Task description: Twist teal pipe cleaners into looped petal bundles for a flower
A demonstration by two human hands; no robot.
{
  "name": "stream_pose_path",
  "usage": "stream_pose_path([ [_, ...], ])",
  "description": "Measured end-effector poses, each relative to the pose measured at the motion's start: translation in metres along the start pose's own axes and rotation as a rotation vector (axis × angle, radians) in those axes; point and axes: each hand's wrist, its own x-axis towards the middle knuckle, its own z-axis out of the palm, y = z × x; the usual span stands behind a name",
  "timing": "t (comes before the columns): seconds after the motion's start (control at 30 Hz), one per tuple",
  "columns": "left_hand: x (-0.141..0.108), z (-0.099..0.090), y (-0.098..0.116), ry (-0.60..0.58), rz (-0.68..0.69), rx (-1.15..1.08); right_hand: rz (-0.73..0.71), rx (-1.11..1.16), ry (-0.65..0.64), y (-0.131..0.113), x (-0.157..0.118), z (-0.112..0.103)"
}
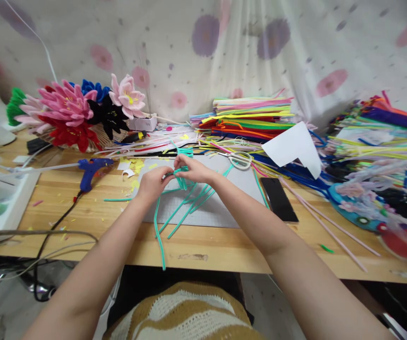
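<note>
Both hands meet over a grey mat point(220, 212) on the wooden table. My left hand point(155, 182) is closed, its fingertips pinching a teal pipe cleaner. My right hand point(192, 169) is also closed, pinching teal stems right beside the left fingertips. A bundle of short teal pieces point(185, 152) shows just behind the fingers. Several long teal pipe cleaners point(178, 222) spread over the mat below the hands, and one point(159, 236) hangs toward the front edge. Another teal stem point(116, 199) reaches left past my left wrist.
A blue glue gun point(91, 172) and its cord lie left. Fuzzy flowers point(72, 111) stand at back left. Scissors point(240, 160) rest behind the right hand. A black phone point(279, 199), white paper point(291, 146) and piled coloured pipe cleaners point(253, 115) lie right and behind.
</note>
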Motion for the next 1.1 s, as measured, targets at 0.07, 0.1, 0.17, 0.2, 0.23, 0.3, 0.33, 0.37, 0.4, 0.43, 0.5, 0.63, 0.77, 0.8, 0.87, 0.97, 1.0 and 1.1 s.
stream_pose_path([
  [0.07,-0.001,0.000,0.002,0.008,0.000,-0.002,0.001,0.017,0.008,0.000,0.000,-0.001],
  [0.1,-0.001,0.000,0.002,0.011,0.006,-0.006,0.003,0.025,0.011,0.000,0.000,-0.001],
  [0.17,-0.002,-0.001,0.004,0.012,0.023,-0.010,0.005,0.040,0.017,0.001,0.000,-0.001],
  [0.2,-0.002,-0.001,0.005,0.010,0.026,-0.010,0.005,0.047,0.020,0.001,0.000,-0.001],
  [0.23,-0.003,-0.001,0.006,0.010,0.022,-0.010,0.005,0.053,0.024,0.002,0.000,-0.001],
  [0.3,-0.004,0.000,0.010,0.034,-0.017,-0.021,0.006,0.065,0.039,0.002,0.001,0.001],
  [0.33,-0.005,0.001,0.012,0.062,-0.053,-0.036,0.006,0.067,0.050,0.002,0.001,0.002],
  [0.37,-0.005,0.003,0.014,0.098,-0.099,-0.056,0.005,0.063,0.061,0.002,0.002,0.003],
  [0.4,-0.004,0.005,0.016,0.135,-0.152,-0.082,0.001,0.052,0.076,0.001,0.002,0.005],
  [0.43,-0.004,0.007,0.019,0.169,-0.212,-0.118,-0.007,0.033,0.090,0.000,0.003,0.005],
  [0.5,0.000,0.009,0.023,0.188,-0.348,-0.237,-0.028,-0.024,0.109,-0.001,0.002,0.006],
  [0.63,0.014,0.004,0.029,0.005,-0.673,-0.585,-0.046,-0.135,0.066,-0.003,-0.001,0.006],
  [0.77,0.023,-0.007,0.032,-0.207,-0.885,-0.692,-0.074,-0.214,0.024,-0.002,-0.003,0.008],
  [0.8,0.023,-0.008,0.032,-0.195,-0.880,-0.684,-0.079,-0.228,0.034,-0.002,-0.003,0.008],
  [0.87,0.020,-0.006,0.032,-0.073,-0.771,-0.628,-0.062,-0.232,0.067,-0.001,-0.002,0.009],
  [0.97,0.009,-0.001,0.030,0.138,-0.407,-0.395,-0.007,-0.164,0.103,0.000,0.001,0.007],
  [1.0,0.005,0.001,0.030,0.148,-0.291,-0.277,0.005,-0.136,0.105,0.000,0.001,0.006],
  [1.1,-0.004,0.004,0.028,0.176,-0.110,-0.052,0.022,-0.082,0.102,-0.002,0.002,0.003],
])
